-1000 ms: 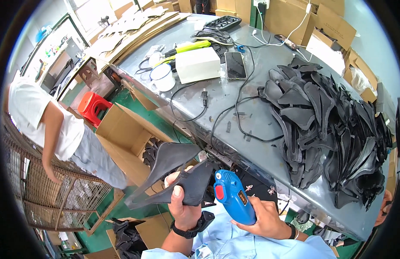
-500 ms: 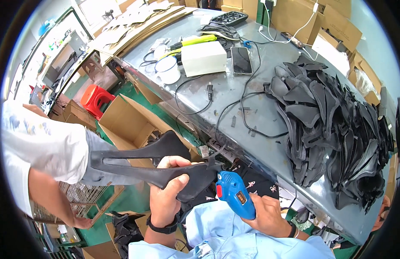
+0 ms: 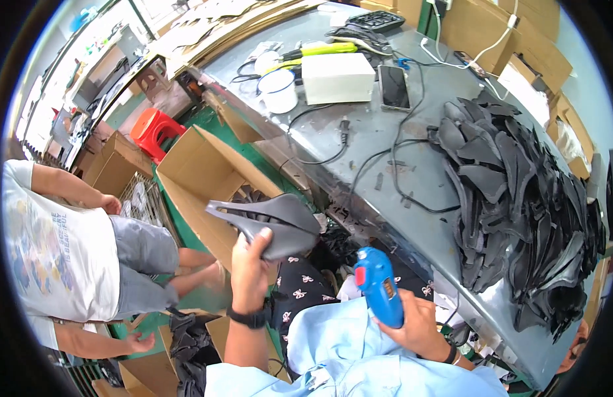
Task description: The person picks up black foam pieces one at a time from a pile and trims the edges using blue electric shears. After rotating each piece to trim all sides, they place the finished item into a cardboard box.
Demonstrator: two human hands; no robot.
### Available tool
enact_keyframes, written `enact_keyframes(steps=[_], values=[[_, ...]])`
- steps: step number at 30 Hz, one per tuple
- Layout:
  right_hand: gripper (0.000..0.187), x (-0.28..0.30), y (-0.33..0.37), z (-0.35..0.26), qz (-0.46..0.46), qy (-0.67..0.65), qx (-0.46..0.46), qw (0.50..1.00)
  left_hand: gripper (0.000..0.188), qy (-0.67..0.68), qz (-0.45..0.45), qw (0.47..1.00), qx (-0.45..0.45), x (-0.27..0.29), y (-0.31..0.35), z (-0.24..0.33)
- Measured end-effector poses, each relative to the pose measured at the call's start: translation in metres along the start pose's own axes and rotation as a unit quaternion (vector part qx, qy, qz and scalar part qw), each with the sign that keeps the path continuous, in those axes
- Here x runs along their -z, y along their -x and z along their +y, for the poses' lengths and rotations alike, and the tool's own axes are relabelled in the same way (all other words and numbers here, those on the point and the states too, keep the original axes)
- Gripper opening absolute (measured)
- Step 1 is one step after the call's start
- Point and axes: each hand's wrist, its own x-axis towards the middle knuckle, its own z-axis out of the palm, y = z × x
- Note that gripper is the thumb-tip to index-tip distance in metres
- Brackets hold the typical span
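My left hand (image 3: pixel 249 268) grips a black bicycle saddle piece (image 3: pixel 288 225) by its near edge, thumb on top. The piece has a pointed nose toward the left and a long slot down its middle. It is held in the air beside an open cardboard box (image 3: pixel 195 175), where more dark pieces lie. In my right hand (image 3: pixel 417 325) is a blue handheld electric cutter (image 3: pixel 384 291) with a red button and a small display. The cutter's tip points up and away from me, apart from the saddle piece.
A metal table (image 3: pixel 359 178) bears a large pile of black pieces (image 3: pixel 498 185), a white box (image 3: pixel 337 78), a phone (image 3: pixel 394 87), a white cup (image 3: pixel 278 91) and loose cables. At the left stands another person (image 3: pixel 75 258). A red stool (image 3: pixel 154 132) is behind.
The saddle piece has been turned and moved away from the cutter, which was at its edge before. The cutter has shifted slightly right. The other person's arms and body have moved.
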Motion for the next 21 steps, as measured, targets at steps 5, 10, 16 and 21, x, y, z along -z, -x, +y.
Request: enact_keyframes(steps=[5,10,16,21], values=[[0.057,-0.002,0.004,0.007,-0.013,-0.009,-0.057,0.998,0.019,0.101,0.112,0.989,0.013,0.125,-0.101,-0.045],[0.055,-0.003,0.01,0.011,0.005,-0.024,-0.097,0.995,0.028,0.04,0.124,0.982,0.137,0.191,-0.145,-0.127],[0.057,0.003,0.01,0.015,-0.036,-0.05,-0.126,0.99,0.021,-0.143,0.06,0.987,0.037,0.075,-0.106,-0.113],[0.057,0.013,0.018,0.017,0.075,-0.114,-0.129,0.982,0.02,-0.188,-0.229,0.955,-0.025,-0.131,-0.036,-0.058]])
